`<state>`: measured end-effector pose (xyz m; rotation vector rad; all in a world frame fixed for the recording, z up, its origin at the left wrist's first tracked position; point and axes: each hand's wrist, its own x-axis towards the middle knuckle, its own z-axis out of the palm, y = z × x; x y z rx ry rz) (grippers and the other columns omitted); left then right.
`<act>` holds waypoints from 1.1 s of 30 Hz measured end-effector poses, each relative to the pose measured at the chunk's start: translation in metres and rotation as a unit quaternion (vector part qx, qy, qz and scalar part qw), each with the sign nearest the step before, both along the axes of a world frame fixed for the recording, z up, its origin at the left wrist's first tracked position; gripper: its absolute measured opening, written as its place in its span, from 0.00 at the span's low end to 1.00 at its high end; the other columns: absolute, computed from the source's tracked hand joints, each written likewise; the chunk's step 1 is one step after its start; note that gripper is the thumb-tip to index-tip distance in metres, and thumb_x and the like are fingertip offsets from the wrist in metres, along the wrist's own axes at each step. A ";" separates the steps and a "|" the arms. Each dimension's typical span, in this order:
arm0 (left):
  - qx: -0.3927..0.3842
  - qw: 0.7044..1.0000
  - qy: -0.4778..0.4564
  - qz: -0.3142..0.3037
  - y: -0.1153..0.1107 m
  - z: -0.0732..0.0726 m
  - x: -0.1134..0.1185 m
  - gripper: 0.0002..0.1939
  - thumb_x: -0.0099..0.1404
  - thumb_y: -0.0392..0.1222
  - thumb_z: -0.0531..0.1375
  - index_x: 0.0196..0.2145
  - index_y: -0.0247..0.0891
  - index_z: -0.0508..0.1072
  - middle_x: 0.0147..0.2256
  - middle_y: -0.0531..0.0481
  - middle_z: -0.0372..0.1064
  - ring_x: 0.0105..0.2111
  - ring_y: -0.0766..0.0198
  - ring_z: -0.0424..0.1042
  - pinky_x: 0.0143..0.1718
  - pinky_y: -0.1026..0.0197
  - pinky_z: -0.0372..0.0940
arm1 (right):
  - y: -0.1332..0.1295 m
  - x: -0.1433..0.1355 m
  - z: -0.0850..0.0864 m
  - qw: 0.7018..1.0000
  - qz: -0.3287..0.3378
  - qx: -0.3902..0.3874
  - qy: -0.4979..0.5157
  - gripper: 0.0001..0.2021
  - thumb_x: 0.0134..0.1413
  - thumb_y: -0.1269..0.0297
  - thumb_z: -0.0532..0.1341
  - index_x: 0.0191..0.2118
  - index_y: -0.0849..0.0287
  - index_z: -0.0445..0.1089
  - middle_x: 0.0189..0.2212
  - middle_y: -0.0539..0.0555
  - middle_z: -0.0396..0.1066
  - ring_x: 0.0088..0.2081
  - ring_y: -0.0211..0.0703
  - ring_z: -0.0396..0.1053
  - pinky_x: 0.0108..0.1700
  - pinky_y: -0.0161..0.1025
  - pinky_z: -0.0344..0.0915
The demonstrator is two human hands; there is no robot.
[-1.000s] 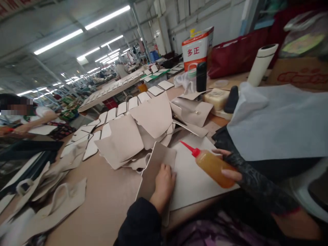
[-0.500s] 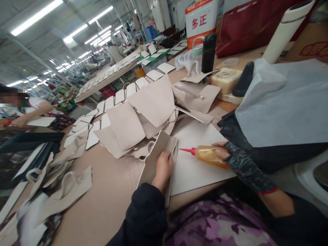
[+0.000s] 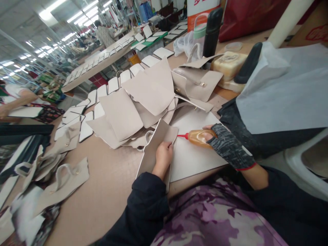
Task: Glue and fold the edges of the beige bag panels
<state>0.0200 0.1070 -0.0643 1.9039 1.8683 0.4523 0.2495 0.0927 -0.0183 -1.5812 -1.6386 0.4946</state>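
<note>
My left hand [image 3: 164,156] is closed on a folded beige leather panel [image 3: 151,153], thumb and fingers pinching it near its right edge. In my right hand [image 3: 214,134], which wears a dark fingerless glove, lies a squeeze bottle [image 3: 198,137] of amber liquid, likely glue. Its thin red nozzle points left, and the tip is at or very near the panel's right edge; whether it touches, I cannot tell. Beneath the bottle lies a large off-white sheet [image 3: 197,160]. Just beyond the panel rises a heap of beige leather pieces [image 3: 123,116], some with handles.
More handled bag panels [image 3: 65,181] lie at the left. White panels with dark edges [image 3: 87,126] line the table's far side. At right stand a black flask [image 3: 212,32], a yellowish block [image 3: 229,65] and a white sheet [image 3: 284,92] over black material. A co-worker [image 3: 20,99] is at far left.
My right hand has brought the bottle left, so its nozzle now reaches the panel's edge. The left hand keeps its hold on the panel. The view has tipped down slightly.
</note>
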 end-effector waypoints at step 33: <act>0.001 0.999 -0.050 0.005 0.002 -0.007 -0.004 0.12 0.61 0.34 0.56 0.41 0.34 0.75 0.40 0.45 0.75 0.41 0.62 0.73 0.45 0.62 0.65 | -0.036 -0.005 -0.012 0.987 0.082 -0.113 0.079 0.12 0.54 0.59 0.52 0.40 0.60 0.65 0.38 0.59 0.69 0.41 0.49 0.67 0.48 0.46 0.63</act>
